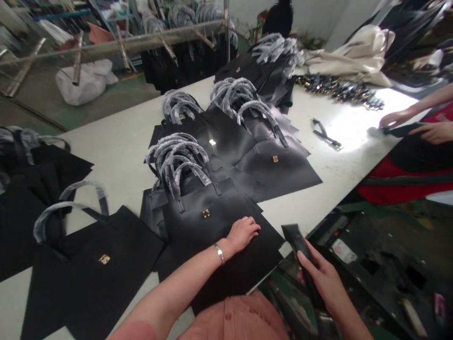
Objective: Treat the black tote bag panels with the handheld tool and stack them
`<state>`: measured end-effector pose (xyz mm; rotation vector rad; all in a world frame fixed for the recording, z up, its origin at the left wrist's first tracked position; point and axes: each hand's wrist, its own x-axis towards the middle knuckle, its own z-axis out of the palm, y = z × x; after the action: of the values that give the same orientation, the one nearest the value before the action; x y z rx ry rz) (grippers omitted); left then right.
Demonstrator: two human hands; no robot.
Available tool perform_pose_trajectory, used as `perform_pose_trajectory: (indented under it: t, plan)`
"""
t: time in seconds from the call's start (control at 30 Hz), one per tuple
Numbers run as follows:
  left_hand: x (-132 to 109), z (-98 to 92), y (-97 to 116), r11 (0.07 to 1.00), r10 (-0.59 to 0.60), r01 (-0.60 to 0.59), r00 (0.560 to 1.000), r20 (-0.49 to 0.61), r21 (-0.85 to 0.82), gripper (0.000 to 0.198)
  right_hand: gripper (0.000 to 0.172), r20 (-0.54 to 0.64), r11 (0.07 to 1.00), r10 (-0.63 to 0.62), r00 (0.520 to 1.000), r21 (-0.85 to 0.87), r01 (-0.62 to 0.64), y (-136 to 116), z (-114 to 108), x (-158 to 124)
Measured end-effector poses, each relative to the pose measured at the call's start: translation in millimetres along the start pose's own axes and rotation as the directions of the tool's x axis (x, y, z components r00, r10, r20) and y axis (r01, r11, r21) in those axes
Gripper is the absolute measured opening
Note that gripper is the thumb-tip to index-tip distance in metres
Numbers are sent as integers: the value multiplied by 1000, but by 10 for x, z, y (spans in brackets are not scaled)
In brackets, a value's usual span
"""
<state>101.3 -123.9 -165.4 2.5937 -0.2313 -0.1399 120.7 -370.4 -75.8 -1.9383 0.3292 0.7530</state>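
Observation:
My left hand [242, 234] lies flat on a black leatherette tote bag [208, 222], just below its gold clasp [205, 213], and holds nothing. A silver bangle [219, 253] circles that wrist. My right hand [320, 278] is past the table's near edge, gripping a folded black leatherette strip [296, 240]. The strip's lower part is hidden by my fingers. The tote's handles [177, 160] are wrapped in clear plastic and rise behind it, over other stacked black totes [276, 167].
The white work table [120, 165] holds several stacks of black totes. A black strap [326, 134] lies to the right, near a pile of metal chain [339, 92]. A co-worker's hands [414, 125] hold a black strip at the right edge. Metal racks stand behind the table, and cluttered floor lies to the right.

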Motion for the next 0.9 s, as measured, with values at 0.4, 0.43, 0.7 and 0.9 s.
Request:
perform_pose_trajectory:
  t: [0.4,0.43,0.7,0.9]
  plan:
    - [273,78,-29,995,-25,33,996,86,-98,21,74,-109,983,162,981,101,-152,285,-111,-195]
    - [269,67,-20,990,-58,67,996,73,-122,21,75,-114,983,169,979,97,-158,293,-107,-200]
    - [267,-17,-61,879,-298,275,955,3,-388,24,75,18,997,69,997,-23,-68,221,65,-135]
    - [67,-7,-87,768,-362,284,932,-23,-573,15,76,139,999,9,990,-49,-2,56,233,-63]
